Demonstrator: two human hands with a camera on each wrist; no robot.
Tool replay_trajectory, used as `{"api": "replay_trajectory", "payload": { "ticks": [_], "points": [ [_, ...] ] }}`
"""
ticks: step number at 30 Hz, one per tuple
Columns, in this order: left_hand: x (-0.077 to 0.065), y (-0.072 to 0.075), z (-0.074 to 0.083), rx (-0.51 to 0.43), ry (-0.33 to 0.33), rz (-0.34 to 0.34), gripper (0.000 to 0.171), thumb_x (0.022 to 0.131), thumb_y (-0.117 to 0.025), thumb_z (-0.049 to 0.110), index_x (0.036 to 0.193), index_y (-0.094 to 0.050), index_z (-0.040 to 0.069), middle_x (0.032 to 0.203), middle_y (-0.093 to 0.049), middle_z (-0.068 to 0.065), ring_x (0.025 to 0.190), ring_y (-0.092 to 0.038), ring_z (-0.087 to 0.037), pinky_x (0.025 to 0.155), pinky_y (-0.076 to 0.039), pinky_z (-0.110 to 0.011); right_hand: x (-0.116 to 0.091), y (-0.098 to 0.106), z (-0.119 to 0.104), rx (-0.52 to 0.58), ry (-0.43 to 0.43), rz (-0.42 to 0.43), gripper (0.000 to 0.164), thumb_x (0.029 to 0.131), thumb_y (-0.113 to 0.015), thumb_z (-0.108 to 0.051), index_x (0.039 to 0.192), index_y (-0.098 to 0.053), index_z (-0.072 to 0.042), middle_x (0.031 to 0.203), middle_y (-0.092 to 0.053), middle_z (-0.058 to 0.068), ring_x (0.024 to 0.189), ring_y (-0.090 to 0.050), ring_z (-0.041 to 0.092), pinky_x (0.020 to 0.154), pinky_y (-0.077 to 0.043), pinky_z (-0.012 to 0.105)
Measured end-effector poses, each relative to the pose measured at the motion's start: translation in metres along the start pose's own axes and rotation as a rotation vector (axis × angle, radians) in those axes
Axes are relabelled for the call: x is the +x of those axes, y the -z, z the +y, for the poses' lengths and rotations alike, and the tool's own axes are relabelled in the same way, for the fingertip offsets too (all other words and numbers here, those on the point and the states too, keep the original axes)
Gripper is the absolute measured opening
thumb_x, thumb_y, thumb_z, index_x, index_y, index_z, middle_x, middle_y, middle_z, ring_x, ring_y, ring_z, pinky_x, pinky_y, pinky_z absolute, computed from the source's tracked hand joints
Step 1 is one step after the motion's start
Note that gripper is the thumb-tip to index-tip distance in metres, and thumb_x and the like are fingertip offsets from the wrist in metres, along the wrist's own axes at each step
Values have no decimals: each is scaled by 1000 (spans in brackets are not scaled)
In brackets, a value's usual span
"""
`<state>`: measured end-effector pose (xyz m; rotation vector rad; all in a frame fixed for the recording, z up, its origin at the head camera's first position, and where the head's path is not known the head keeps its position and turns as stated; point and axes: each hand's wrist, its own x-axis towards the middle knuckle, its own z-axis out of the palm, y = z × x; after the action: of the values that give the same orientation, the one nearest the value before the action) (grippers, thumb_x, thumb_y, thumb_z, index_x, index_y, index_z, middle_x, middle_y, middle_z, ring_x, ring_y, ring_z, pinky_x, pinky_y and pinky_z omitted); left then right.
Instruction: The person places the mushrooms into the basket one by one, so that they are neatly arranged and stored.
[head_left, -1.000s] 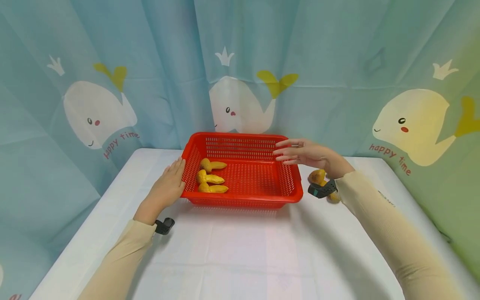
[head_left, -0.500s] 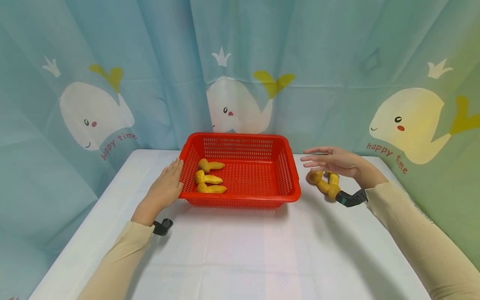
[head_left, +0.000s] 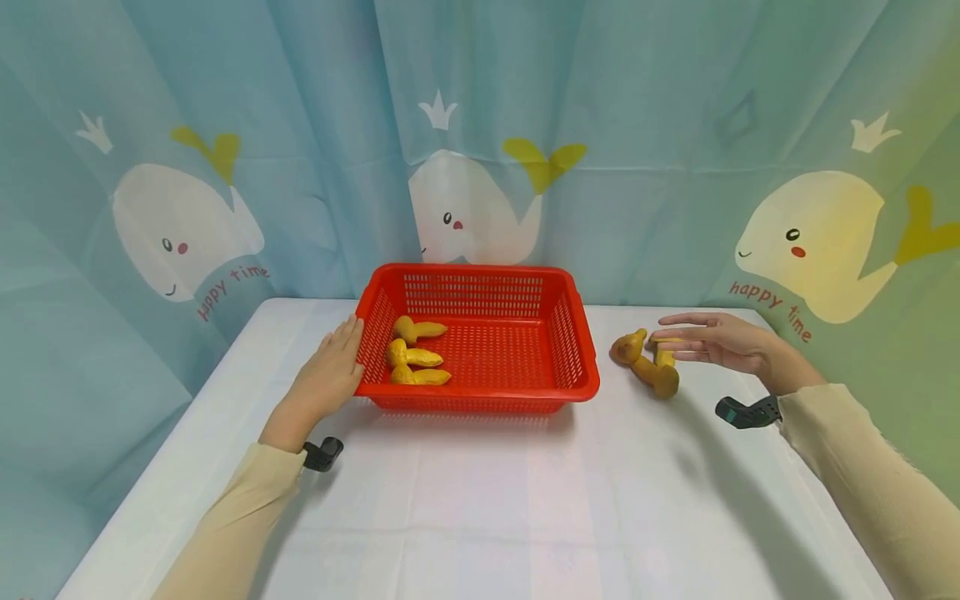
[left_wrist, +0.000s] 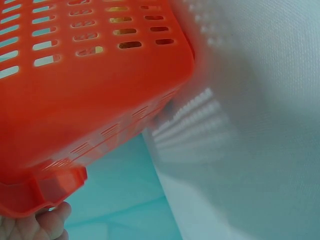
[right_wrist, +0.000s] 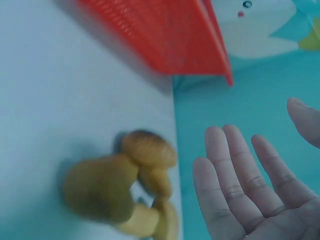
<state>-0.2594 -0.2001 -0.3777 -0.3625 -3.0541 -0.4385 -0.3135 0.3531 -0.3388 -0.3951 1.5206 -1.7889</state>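
The red plastic basket [head_left: 487, 400] stands on the table, with three yellow toy mushrooms [head_left: 424, 377] along its left side. At its left rim, my left hand [head_left: 327, 371] rests with straight fingers against the edge; in the left wrist view its fingertips [left_wrist: 50, 222] touch the rim's corner. To the right of the basket lies a small cluster of yellow-brown mushrooms [head_left: 656, 377]. My right hand [head_left: 723, 340] hovers over the cluster's right side, fingers straight and holding nothing. The right wrist view has the brown-capped mushrooms [right_wrist: 100, 190] left of the spread fingers [right_wrist: 240, 175].
A white cloth covers the table [head_left: 480, 517]. Behind it hangs a blue-green curtain [head_left: 645, 217] printed with white whales, close to the basket's back edge. Black wrist cameras sit on both forearms.
My right hand has moved right, from above the basket's right rim to over the loose mushrooms. My left hand stays at the rim. The head view has shifted slightly.
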Motion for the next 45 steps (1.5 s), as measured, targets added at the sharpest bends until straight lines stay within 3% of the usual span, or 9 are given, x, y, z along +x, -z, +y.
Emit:
{"api": "replay_trajectory", "payload": {
  "ticks": [4, 14, 31, 45],
  "points": [
    [-1, 0, 0, 2, -8, 5, 63, 93, -39, 12, 146, -13, -10, 155, -11, -26, 143, -14, -42, 117, -12, -55, -8, 14, 11, 26, 11, -7, 40, 101, -29, -1, 117, -63, -14, 118, -67, -1, 109, -65, 14, 93, -52, 26],
    [0, 2, 0, -5, 3, -8, 64, 93, -39, 13, 147, -11, -9, 155, -10, -26, 143, -13, -42, 118, -11, -55, -14, 39, 34, 35, -33, 97, 37, 101, -31, -4, 110, -65, -17, 112, -69, -2, 106, -66, 13, 91, -53, 25],
    [1, 1, 0, -8, 6, -6, 64, 93, -39, 12, 147, -12, -9, 155, -11, -26, 143, -13, -42, 117, -11, -55, -3, 51, 47, -32, -116, 234, 26, 100, -38, -6, 103, -62, -15, 105, -71, -5, 100, -67, 9, 89, -53, 25],
    [0, 1, 1, 1, -12, 14, 61, 93, -38, 11, 146, -14, -10, 154, -13, -27, 142, -16, -43, 117, -13, -55, 1, 47, 48, -78, -214, 149, 32, 101, -37, -10, 101, -68, -18, 104, -71, -7, 99, -67, 6, 92, -52, 25]
  ]
}}
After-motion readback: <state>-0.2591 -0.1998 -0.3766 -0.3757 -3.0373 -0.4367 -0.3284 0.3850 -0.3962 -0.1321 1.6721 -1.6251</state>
